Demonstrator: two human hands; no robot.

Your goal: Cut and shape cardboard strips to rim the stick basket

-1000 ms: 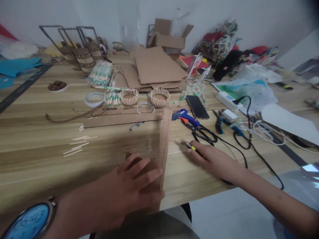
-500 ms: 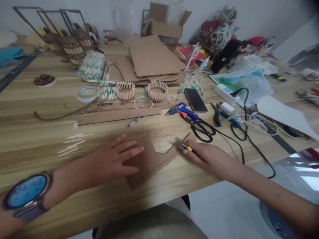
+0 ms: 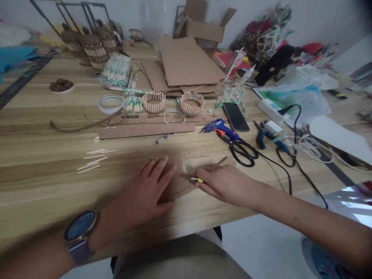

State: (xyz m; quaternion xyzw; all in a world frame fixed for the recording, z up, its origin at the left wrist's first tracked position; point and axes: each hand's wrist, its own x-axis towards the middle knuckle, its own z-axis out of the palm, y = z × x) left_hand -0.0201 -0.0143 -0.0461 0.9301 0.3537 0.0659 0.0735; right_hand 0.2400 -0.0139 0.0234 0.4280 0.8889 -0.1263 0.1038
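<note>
My left hand (image 3: 154, 186) lies with fingers spread on a piece of brown cardboard (image 3: 178, 186) near the table's front edge. A notch is cut out of the cardboard's far side. In my right hand (image 3: 217, 182) is a craft knife (image 3: 196, 179) with a yellow and black handle, held in a pinch. Its tip points left, at the cardboard beside the notch; whether the blade touches it I cannot tell. Part of the cardboard is hidden under both hands. Beyond my right hand lie black-handled scissors (image 3: 244, 152) and a blue glue gun (image 3: 220, 128).
Two rings of small sticks (image 3: 154, 102) stand behind a long cardboard strip (image 3: 145, 131). Loose sticks (image 3: 92, 159) lie to the left. A phone (image 3: 236, 116), pliers (image 3: 261, 137) and cables are on the right. Stacked cardboard sheets (image 3: 188, 66) fill the back.
My right hand has brought the craft knife left and slightly down to the notch in the cardboard. My left hand has shifted a little right and rests on the cardboard, fingers less stretched.
</note>
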